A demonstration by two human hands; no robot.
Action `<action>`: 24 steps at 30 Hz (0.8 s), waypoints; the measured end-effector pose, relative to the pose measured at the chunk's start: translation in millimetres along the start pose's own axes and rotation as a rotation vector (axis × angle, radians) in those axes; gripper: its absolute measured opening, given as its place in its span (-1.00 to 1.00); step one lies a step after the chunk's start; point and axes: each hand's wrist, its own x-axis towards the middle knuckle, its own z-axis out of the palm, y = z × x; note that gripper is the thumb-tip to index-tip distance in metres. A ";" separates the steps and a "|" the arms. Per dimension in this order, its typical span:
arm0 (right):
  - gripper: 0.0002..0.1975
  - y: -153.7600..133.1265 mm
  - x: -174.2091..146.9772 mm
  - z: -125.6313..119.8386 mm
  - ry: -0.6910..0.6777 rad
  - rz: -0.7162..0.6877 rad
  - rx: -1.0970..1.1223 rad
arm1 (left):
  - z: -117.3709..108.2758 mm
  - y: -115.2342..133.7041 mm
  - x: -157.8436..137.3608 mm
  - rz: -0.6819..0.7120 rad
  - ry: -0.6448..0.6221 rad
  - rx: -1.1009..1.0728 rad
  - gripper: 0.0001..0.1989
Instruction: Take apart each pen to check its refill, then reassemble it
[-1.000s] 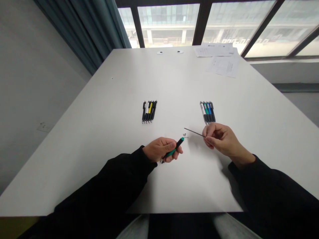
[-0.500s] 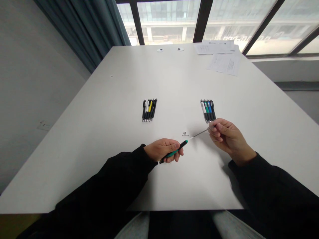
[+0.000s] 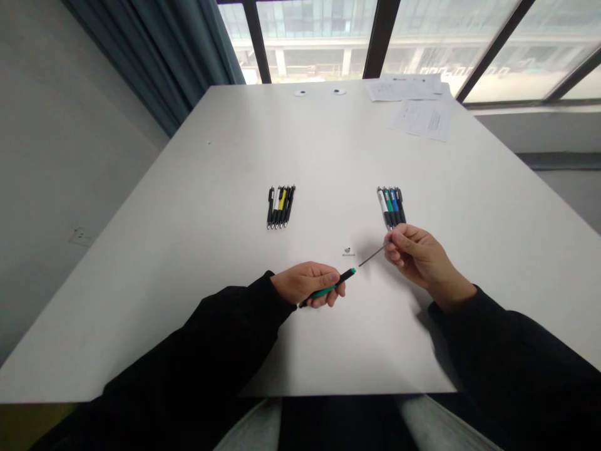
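My left hand (image 3: 312, 283) is closed around a green and black pen barrel (image 3: 328, 289), whose green-rimmed end points up to the right. Between the fingertips of my right hand (image 3: 420, 255) is a thin dark pen refill (image 3: 374, 253), slanting down to the left. The refill's lower end is just off the barrel's end, with a small gap between them. Behind that gap, a small metal pen tip (image 3: 347, 250) and a thin spring-like piece (image 3: 348, 255) lie on the white table (image 3: 328, 351).
Left of centre lies a row of several pens (image 3: 280, 208), black, white and yellow. Another row of pens (image 3: 391, 207), white, green, blue and black, lies just beyond my right hand. Printed papers (image 3: 420, 119) and two white oval pieces (image 3: 339, 92) are at the far edge.
My right hand has moved slightly left with the refill. Its lower end, white before, now looks dark, and the refill appears shorter. My left hand and the barrel have barely moved.
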 end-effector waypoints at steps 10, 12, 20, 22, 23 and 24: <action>-0.81 15.7 -7.3 19.3 -0.199 0.051 -0.176 | 3.6 3.6 2.4 0.009 0.036 0.051 -0.50; -0.76 18.4 -8.1 24.8 -0.245 0.082 -0.214 | 3.4 4.3 2.6 0.007 0.033 0.066 -0.49; -0.77 12.5 -7.7 24.2 -0.225 -0.017 -0.172 | 2.4 2.5 3.8 0.017 0.038 0.042 -0.51; -0.79 9.9 -9.2 25.3 -0.225 -0.037 -0.245 | 2.5 2.3 4.3 0.016 0.042 0.040 -0.51; -0.79 8.7 -10.3 26.5 -0.230 -0.044 -0.285 | 2.7 2.4 4.6 0.016 0.045 0.039 -0.51; -0.78 7.7 -11.4 28.1 -0.236 -0.053 -0.322 | 3.1 2.7 4.8 0.018 0.049 0.036 -0.52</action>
